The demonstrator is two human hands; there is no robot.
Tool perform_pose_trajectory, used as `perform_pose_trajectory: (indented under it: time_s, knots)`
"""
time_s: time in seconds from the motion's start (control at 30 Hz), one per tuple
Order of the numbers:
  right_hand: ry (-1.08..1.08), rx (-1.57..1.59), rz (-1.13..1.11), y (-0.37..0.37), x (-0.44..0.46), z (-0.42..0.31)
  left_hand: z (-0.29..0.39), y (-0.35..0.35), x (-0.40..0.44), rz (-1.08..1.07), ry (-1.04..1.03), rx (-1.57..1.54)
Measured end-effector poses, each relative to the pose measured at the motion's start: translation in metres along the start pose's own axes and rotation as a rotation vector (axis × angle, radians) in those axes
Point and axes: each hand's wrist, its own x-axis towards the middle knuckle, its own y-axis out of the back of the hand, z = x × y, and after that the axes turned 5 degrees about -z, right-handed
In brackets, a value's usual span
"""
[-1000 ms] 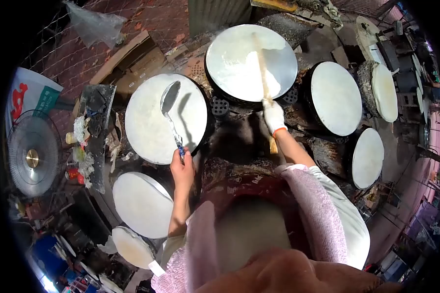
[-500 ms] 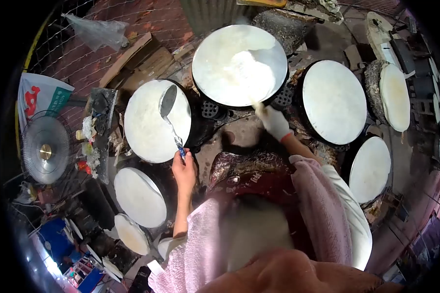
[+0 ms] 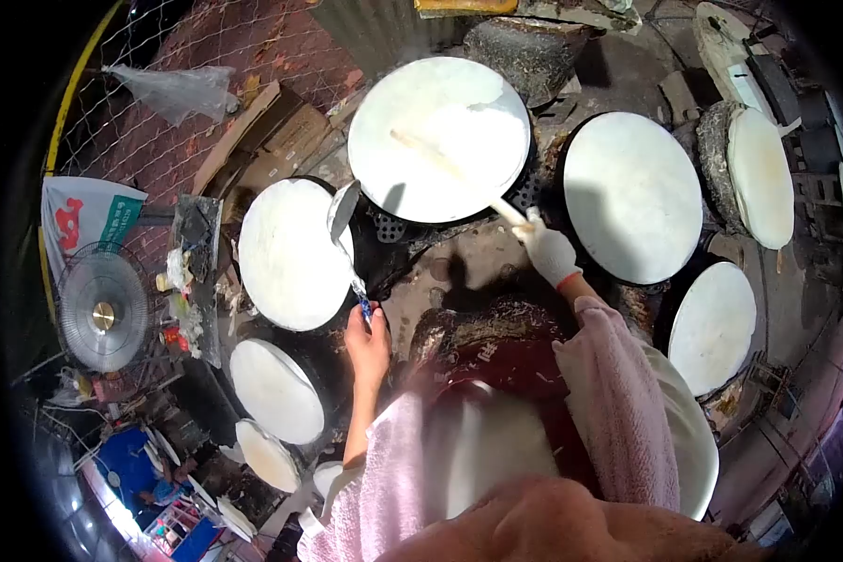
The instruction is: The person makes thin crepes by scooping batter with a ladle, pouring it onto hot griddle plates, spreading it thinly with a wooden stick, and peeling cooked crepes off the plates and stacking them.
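My bare left hand (image 3: 368, 348) is closed round the blue-patterned handle of a metal ladle (image 3: 343, 211), whose bowl hangs over the right edge of the left round griddle (image 3: 295, 258). A white glove covers my right hand (image 3: 548, 251), which grips a pale wooden spreader (image 3: 507, 211). The spreader's far end reaches across the central griddle, over a layer of white batter (image 3: 440, 103). That layer covers most of the griddle, with an uneven patch near its upper right.
More round griddles carrying pale sheets stand around me, including the right griddle (image 3: 632, 197) and the lower-left griddle (image 3: 276, 391). A fan (image 3: 103, 314) stands at far left. Cardboard (image 3: 276, 140) and a wire fence lie behind. A rough dark pot (image 3: 525, 58) sits at the back.
The white pool of batter has been spread out across the central griddle. My right hand has moved slightly right and down, showing the spreader's length. The ladle's bowl has shifted right.
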Motion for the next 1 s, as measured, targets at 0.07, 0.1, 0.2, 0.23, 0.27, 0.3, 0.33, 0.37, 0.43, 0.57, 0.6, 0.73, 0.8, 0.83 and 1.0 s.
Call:
perform_pose_trajectory:
  time_s: [0.07, 0.1, 0.2, 0.23, 0.27, 0.3, 0.33, 0.37, 0.43, 0.57, 0.6, 0.73, 0.8, 0.83, 1.0]
  knots:
    - [-0.007, 0.05, 0.144, 0.021, 0.013, -0.003, 0.005, 0.002, -0.002, -0.007, 0.076, 0.002]
    - [-0.016, 0.057, 0.208, 0.028, 0.038, -0.002, 0.007, 0.003, -0.005, -0.01, 0.115, 0.004]
    - [0.044, -0.161, 0.386, 0.055, 0.118, -0.012, 0.008, 0.004, -0.013, 0.027, 0.13, 0.044]
    - [0.102, -0.143, 0.402, 0.07, 0.141, -0.014, 0.014, 0.005, -0.018, 0.039, 0.151, 0.054]
    - [0.117, -0.154, 0.458, 0.091, 0.157, -0.028, -0.017, 0.007, -0.017, 0.102, -0.083, 0.236]
    - [0.074, -0.191, 0.362, 0.115, 0.171, -0.04, -0.007, 0.003, -0.02, 0.15, -0.181, 0.273]
    - [0.072, -0.212, 0.365, 0.117, 0.196, -0.044, -0.006, 0.002, -0.023, 0.155, -0.145, 0.259]
    - [0.069, -0.234, 0.369, 0.129, 0.197, -0.058, -0.005, 0.003, -0.026, 0.159, -0.11, 0.246]
    - [0.211, -0.123, 0.268, 0.109, 0.183, -0.064, -0.01, 0.002, -0.025, 0.152, -0.064, 0.216]
    - [0.475, 0.654, 0.277, 0.077, 0.062, -0.059, -0.001, -0.004, -0.015, 0.084, 0.041, 0.115]
    - [0.441, 1.169, 0.24, 0.057, 0.044, -0.046, 0.006, -0.008, -0.01, 0.058, 0.05, 0.08]
    - [-0.063, 1.34, 0.06, 0.008, -0.003, 0.005, 0.013, -0.02, 0.017, 0.009, 0.055, 0.056]
    - [-0.164, 1.515, -0.098, 0.009, -0.012, -0.001, 0.012, -0.034, 0.041, -0.043, 0.0, 0.039]
    - [-0.107, 1.572, -0.112, 0.012, -0.011, 0.0, 0.034, -0.043, 0.054, -0.087, 0.058, -0.027]
    - [0.048, 1.2, 0.05, 0.032, 0.038, 0.039, 0.076, -0.076, 0.156, -0.282, -0.029, -0.121]
